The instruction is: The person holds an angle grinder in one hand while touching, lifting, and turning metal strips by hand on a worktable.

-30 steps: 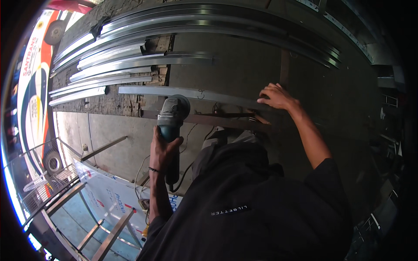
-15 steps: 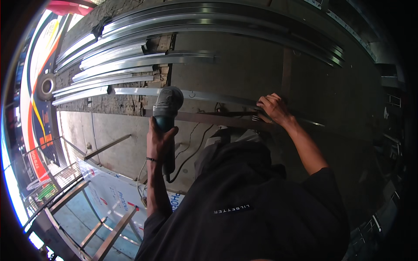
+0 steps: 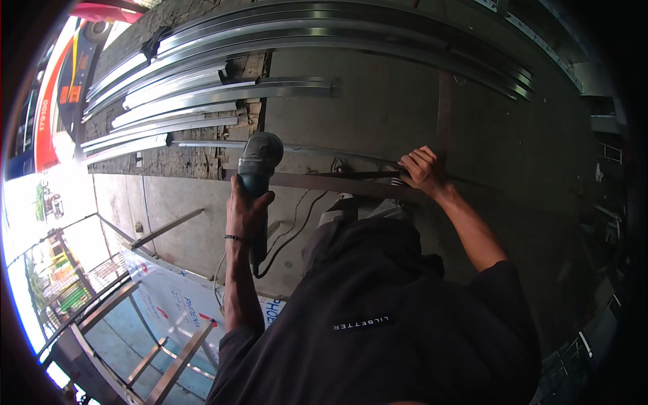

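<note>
Black short-sleeved top (image 3: 378, 283) with white lettering (image 3: 362, 323); 1 dark bracelet (image 3: 233, 237), left wrist (image 3: 236, 247).

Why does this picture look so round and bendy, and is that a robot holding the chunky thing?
No robot here! It's a person with two bare hands. The picture comes from a camera on that person's head, looking down. Its very wide lens makes straight edges look curved, and that is why it all seems bendy.

The left hand holds the chunky thing: a power tool with a grey head and a teal body, which looks like a grinder. The right hand is closed on a long metal bar, near its right end.

Farther away, more long shiny metal pieces lie across a rough wooden surface. Some of them reach past its edge.
</note>
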Tool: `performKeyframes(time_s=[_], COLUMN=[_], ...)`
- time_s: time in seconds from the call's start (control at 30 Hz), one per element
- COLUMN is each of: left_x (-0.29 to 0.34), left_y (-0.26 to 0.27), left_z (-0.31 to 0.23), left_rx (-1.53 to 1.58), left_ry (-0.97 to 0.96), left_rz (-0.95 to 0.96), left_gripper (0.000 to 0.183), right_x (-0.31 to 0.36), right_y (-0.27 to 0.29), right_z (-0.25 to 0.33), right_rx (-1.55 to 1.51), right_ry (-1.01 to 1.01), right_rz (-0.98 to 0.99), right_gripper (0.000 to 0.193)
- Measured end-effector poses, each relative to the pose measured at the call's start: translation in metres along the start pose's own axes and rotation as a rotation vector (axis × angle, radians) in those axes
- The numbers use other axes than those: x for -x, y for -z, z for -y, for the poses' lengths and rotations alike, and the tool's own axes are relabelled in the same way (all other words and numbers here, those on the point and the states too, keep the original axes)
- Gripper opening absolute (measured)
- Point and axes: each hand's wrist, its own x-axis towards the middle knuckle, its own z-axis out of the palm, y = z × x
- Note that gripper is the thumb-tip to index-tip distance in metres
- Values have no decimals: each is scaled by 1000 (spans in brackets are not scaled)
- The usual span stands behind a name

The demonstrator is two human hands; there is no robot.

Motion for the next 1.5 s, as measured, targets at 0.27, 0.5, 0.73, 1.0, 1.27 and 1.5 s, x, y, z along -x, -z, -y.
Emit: performKeyframes(time_s=[0.27, 0.5, 0.73, 1.0, 1.27, 1.5], left_x=[-4, 4, 21, 5, 35, 21], left_y=[-2, -13, -40, -17, -65, -51], left_z=[1, -20, -36, -20, -63, -43], left_rx=[-34, -61, -14, -97, -60, -59], left_ry=[-13, 5, 8, 52, -28, 30], left_rz=[16, 71, 196, 109, 285, 206], left_gripper=[60, 66, 65, 65, 61, 66], right_x=[6, 6, 10, 9, 8, 7], right_y=[-6, -11, -13, -14, -15, -12], right_z=[-1, -2, -1, 0, 3, 6], right_rx=[46, 31, 35, 48, 28, 23], right_ry=[17, 17, -7, -15, -28, -29], right_rz=[-21, -35, -8, -4, -3, -20], right_gripper=[13, 8, 6, 7, 6, 6])
